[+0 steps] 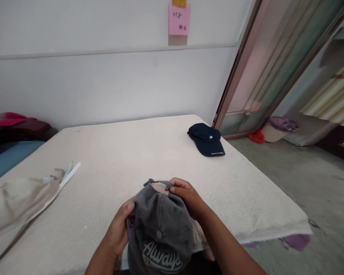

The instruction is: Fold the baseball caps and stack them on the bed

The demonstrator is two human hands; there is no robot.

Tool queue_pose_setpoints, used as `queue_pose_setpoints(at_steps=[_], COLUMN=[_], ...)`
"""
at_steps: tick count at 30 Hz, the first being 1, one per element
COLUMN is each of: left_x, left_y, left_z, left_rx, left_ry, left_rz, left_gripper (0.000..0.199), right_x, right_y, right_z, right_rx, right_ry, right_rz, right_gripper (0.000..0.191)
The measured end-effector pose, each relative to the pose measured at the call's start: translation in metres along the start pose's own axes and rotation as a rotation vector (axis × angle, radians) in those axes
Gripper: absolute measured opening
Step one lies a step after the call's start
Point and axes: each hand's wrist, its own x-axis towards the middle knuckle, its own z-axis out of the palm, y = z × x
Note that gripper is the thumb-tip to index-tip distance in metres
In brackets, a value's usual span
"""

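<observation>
A grey washed cap [159, 225] with white "Always" lettering sits at the near edge of the bed, its back strap turned away from me. My left hand [117, 229] grips its left side, thumb on the crown. My right hand [187, 198] pinches the back strap and rim at the cap's far right. A navy cap [208, 139] with a small white logo lies on the bed's far right corner, well beyond both hands.
The bed has a cream textured cover [126, 160]. A beige garment [20, 198] with a pale strap lies at its left. Pink and blue bedding [11, 133] sits far left. A pink note [179, 19] hangs on the wall. Concrete floor and a sliding door [263, 68] are right.
</observation>
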Motion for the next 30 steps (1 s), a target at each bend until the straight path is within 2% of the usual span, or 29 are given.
queue_pose_setpoints(at_steps=[3, 6, 8, 10, 14, 17, 21, 25, 27, 30], left_x=[0.003, 0.007, 0.009, 0.010, 0.010, 0.007, 0.004, 0.006, 0.008, 0.011], left_y=[0.006, 0.010, 0.010, 0.008, 0.004, 0.005, 0.007, 0.004, 0.000, -0.009], left_z=[0.004, 0.005, 0.003, 0.001, -0.001, 0.001, 0.005, 0.008, 0.009, 0.012], left_rx=[-0.095, -0.075, -0.068, -0.066, -0.078, -0.073, -0.010, 0.089, 0.102, 0.095], left_ry=[0.075, 0.072, 0.035, 0.046, 0.130, 0.082, 0.134, 0.046, 0.055, 0.112], left_rz=[-0.070, -0.038, 0.001, 0.018, 0.023, 0.023, 0.028, 0.014, 0.028, 0.043], left_gripper=[0.025, 0.020, 0.024, 0.026, 0.012, 0.005, 0.013, 0.014, 0.015, 0.018], right_x=[0.000, 0.002, 0.003, 0.006, 0.011, 0.015, 0.019, 0.019, 0.018, 0.013], right_y=[0.001, 0.003, 0.004, 0.006, 0.010, 0.013, 0.018, 0.023, 0.023, 0.019], right_z=[0.002, 0.003, 0.003, 0.002, 0.003, 0.002, 0.000, 0.000, 0.003, 0.010], right_rx=[-0.073, -0.137, -0.159, -0.174, -0.249, -0.344, -0.499, -0.700, -0.803, -0.904], right_ry=[-0.003, 0.017, 0.030, 0.042, 0.087, 0.154, 0.221, 0.309, 0.373, 0.474], right_rz=[-0.040, -0.057, -0.066, -0.075, -0.112, -0.188, -0.306, -0.332, -0.342, -0.458], right_gripper=[0.017, 0.023, 0.024, 0.023, 0.018, 0.015, 0.013, 0.012, 0.010, 0.009])
